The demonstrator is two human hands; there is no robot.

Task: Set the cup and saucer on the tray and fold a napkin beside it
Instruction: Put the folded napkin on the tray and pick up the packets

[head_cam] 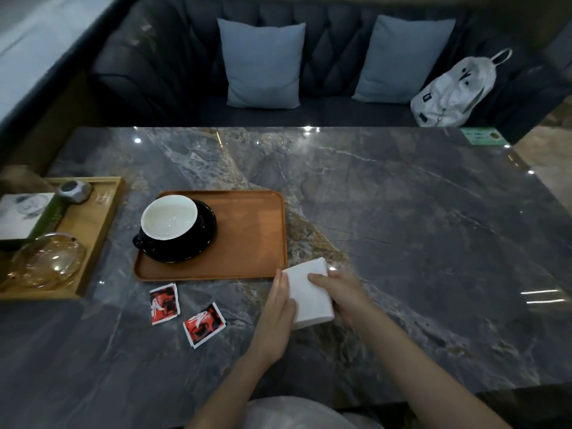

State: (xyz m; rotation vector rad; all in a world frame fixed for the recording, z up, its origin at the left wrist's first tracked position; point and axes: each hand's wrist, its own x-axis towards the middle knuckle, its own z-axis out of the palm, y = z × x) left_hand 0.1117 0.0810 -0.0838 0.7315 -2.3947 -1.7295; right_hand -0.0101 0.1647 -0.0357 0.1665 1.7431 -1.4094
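Two hands: both ours, on one white napkin [309, 292] at the near right corner of the tray [247, 236].
L hand [275, 317]: lay flat along the napkin's left edge, fingers straight and close together, pressing rather than gripping; we judged it was pinning the edge so the paper wouldn't slide.
R hand [337, 289]: fingers curled over the napkin's right side, thumb on top, holding it lightly; prob. squaring the fold.
Napkin: already a folded rectangle, on the marble table [418, 243], its far corner just beside the tray rim, not on the tray.
Cup [168, 218] & saucer [204, 233]: cup upright on the black saucer, both on the tray's left part, handle toward the near left; that step looked done.
Packets [185, 311]: 2 red sachets on the table near the tray's front edge, untouched.
Side tray [93, 224]: wooden, far left, w/ glass bowl; apart from the work.
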